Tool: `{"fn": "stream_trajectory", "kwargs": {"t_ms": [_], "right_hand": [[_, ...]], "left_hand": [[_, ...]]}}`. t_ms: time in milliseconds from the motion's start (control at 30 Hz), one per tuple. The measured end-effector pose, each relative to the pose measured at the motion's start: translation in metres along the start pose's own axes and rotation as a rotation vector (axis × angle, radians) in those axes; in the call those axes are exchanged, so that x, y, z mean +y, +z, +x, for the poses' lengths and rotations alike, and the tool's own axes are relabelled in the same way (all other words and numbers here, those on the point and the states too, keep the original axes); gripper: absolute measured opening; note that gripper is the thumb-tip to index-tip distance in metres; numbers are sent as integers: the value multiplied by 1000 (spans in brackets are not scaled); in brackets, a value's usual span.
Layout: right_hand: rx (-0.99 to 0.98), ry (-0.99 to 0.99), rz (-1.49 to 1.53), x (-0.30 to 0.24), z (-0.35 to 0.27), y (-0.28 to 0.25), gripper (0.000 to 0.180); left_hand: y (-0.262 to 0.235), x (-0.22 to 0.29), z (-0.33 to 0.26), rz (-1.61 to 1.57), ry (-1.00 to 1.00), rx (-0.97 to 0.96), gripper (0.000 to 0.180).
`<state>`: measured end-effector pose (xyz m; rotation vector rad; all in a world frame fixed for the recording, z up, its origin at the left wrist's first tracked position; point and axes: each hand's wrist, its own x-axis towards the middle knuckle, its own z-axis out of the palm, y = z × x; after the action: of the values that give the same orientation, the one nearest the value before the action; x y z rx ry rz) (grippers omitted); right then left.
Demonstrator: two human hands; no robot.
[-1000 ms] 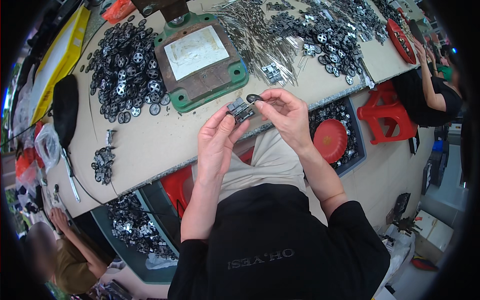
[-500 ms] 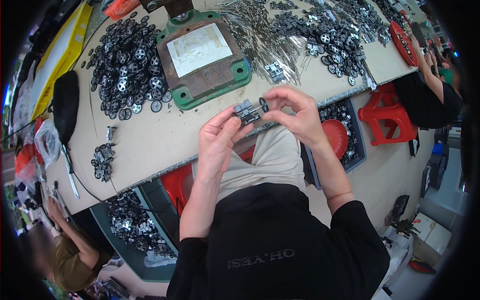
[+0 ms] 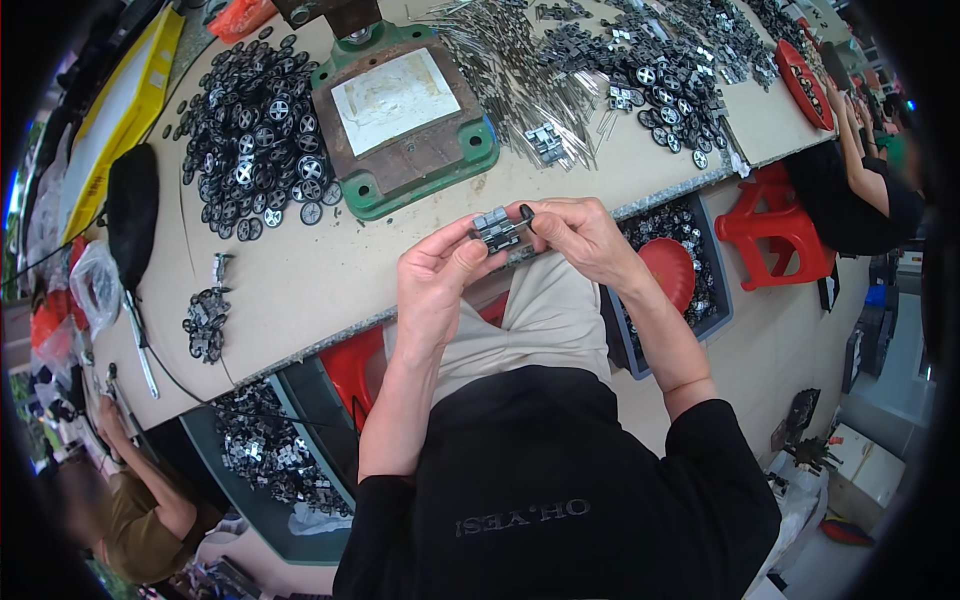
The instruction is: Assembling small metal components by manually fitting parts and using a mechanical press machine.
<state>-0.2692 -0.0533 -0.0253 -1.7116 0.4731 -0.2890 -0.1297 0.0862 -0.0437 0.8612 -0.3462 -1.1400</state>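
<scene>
At left, a small cluster of dark parts (image 3: 207,325) lies on the bench (image 3: 285,295); beyond it spreads a pile of black wheels (image 3: 255,140), next to the green-based press (image 3: 405,115). Centre, the left hand (image 3: 432,275) pinches a grey part (image 3: 495,228) between thumb and fingers, just above the near edge of the bench, its grip little altered from half a second ago. Immediately to the right, a single black wheel (image 3: 526,213) stands against or just beside the part; the contact cannot be told. The right hand (image 3: 590,240), whose fingers stood apart from this wheel in the preceding view, now closes thumb and forefinger on it; its other fingers are curled and partly hidden. The change suggests that wheel and part are being worked together, though not yet fully seated. At right, a red dish (image 3: 675,268) shows beyond the forearm.
</scene>
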Motion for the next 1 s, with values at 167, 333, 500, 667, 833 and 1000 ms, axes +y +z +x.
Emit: {"fn": "stream_trajectory", "kwargs": {"t_ms": [167, 333, 500, 667, 833, 1000], "right_hand": [[5, -324, -225, -13, 3, -5, 34], [16, -380, -240, -9, 5, -8, 32], [10, 45, 8, -2, 6, -2, 22], [122, 56, 260, -6, 6, 13, 16], [7, -126, -344, -32, 9, -5, 14], [88, -246, -293, -55, 30, -4, 20]], "left_hand": [[0, 3, 0, -33, -72, -1, 31], [0, -1, 1, 36, -22, -16, 29], [1, -3, 1, 156, 60, -20, 28], [2, 3, 2, -99, 28, 1, 27], [0, 36, 8, 488, 8, -151, 32], [1, 75, 37, 837, 293, 20, 23]]}}
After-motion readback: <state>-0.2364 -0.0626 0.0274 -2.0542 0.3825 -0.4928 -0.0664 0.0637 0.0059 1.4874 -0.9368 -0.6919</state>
